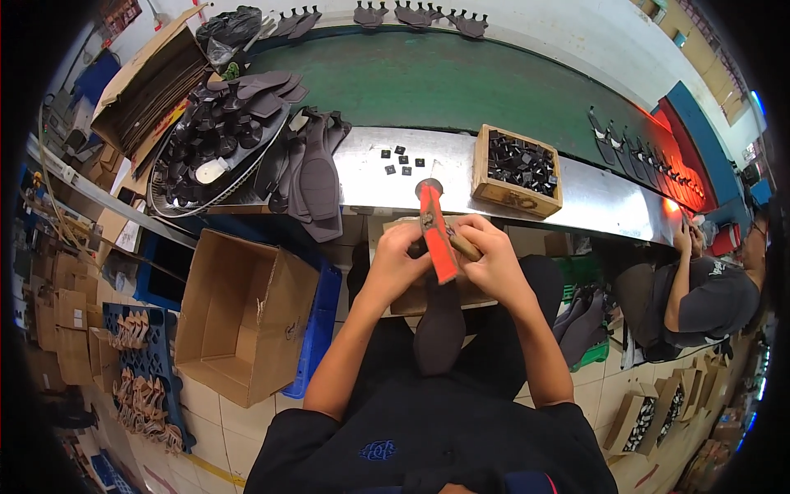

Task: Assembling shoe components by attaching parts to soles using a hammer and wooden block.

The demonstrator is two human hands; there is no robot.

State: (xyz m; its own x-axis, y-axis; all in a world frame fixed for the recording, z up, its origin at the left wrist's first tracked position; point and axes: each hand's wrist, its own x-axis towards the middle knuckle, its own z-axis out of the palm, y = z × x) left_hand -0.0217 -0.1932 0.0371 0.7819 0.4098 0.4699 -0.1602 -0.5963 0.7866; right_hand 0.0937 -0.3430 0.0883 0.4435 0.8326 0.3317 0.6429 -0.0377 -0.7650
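My right hand (pixel 494 257) is closed round the wooden handle of a hammer (pixel 438 239) with an orange-red head. The hammer head is over the heel end of a dark shoe sole (pixel 439 331), whose broad end points towards my body. My left hand (pixel 397 262) is closed at that heel end, gripping the sole; its fingertips are partly behind the hammer head. Beneath both hands lies a wooden board (pixel 401 306) over my lap. Several small black square pieces (pixel 403 160) are scattered on the metal bench edge (pixel 370 185) just beyond.
A wooden box (pixel 517 200) of black pieces stands on the bench at right. Dark soles (pixel 318 181) are stacked left, beside a wire basket (pixel 183 212) of heels. Behind runs a green conveyor belt (pixel 395 78). A cardboard box (pixel 284 329) sits left; a co-worker (pixel 712 292) sits right.
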